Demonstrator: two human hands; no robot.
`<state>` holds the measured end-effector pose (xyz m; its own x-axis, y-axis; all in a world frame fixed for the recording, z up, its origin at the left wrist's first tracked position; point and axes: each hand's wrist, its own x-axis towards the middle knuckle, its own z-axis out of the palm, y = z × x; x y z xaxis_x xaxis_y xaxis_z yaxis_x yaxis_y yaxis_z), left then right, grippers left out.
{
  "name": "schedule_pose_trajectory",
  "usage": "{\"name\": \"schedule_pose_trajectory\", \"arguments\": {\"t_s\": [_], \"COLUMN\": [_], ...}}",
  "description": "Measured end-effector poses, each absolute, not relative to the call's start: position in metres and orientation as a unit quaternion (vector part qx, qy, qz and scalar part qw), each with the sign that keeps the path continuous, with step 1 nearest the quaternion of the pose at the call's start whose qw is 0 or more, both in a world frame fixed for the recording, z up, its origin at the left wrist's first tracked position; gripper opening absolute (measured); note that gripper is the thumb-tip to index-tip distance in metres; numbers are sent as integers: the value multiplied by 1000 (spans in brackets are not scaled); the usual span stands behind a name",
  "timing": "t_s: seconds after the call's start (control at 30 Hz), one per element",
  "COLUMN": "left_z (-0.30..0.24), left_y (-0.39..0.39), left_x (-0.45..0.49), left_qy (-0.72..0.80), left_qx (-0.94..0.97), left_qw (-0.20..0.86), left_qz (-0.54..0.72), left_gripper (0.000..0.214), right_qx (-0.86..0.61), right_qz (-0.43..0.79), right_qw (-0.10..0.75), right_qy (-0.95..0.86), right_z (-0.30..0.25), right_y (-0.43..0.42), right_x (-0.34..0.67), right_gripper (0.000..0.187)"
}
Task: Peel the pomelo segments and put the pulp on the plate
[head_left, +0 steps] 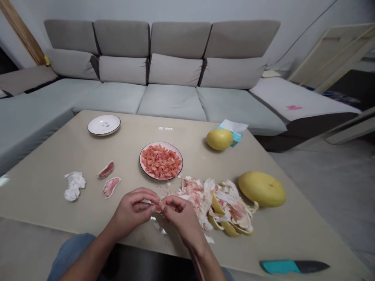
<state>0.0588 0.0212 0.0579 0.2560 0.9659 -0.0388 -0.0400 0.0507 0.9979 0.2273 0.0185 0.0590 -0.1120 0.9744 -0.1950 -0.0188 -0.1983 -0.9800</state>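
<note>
Near the table's front edge, my left hand [137, 208] and my right hand [179, 214] meet with fingertips pinched on a small piece of pink pomelo flesh [158, 208]. The fingers cover most of that piece. Just beyond them, a dark-rimmed plate [141, 166] carries a heap of peeled pomelo flesh [161, 160]. Two pomelo segments [111, 187] with white membrane lie to the left of my hands. Beside my right hand spreads a pile of yellow rind, white pith and membrane [224, 207].
Crumpled tissue [74, 185] lies at the left, below a white plate [104, 125]. Two whole pomelos [262, 189] sit on the right, one by a tissue box [236, 137]. A teal-handled knife [294, 266] rests at the near right edge. A sofa [172, 99] stands behind the table.
</note>
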Motion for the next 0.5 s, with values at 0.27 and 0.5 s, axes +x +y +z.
{"name": "schedule_pose_trajectory", "arguments": {"t_s": [0.27, 0.5], "left_z": [62, 52], "left_y": [27, 29], "left_x": [59, 57], "left_qy": [456, 519], "left_qx": [421, 467], "left_qw": [674, 588], "left_qz": [401, 409], "left_gripper": [26, 21], "right_qx": [-455, -431], "right_qz": [147, 45], "right_qw": [446, 425], "right_qy": [-756, -795], "right_z": [54, 48], "right_y": [11, 10], "right_x": [226, 224], "right_gripper": [17, 21]}}
